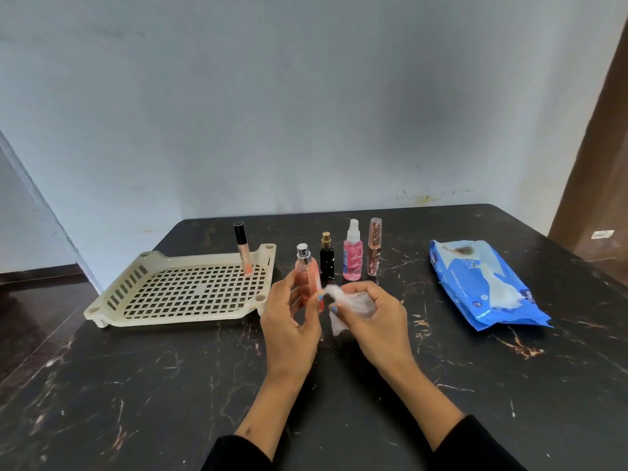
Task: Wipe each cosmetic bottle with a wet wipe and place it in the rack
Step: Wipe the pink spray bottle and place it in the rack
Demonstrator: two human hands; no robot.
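Note:
My left hand (289,321) grips an upright peach spray bottle (307,278) with a silver cap, just right of the rack. My right hand (370,316) pinches a crumpled white wet wipe (353,305) next to the bottle's lower side. The cream perforated rack (183,294) lies at the left and holds one lip gloss tube (243,248) with a black cap, standing in its far right corner. Behind my hands stand a black bottle (327,258) with a gold cap, a pink spray bottle (352,253) and a slim rose tube (373,248).
A blue pack of wet wipes (482,287) lies flat at the right of the black marbled table (136,385), one wipe poking from its opening. A pale wall runs behind the table's far edge. The floor drops away at the left.

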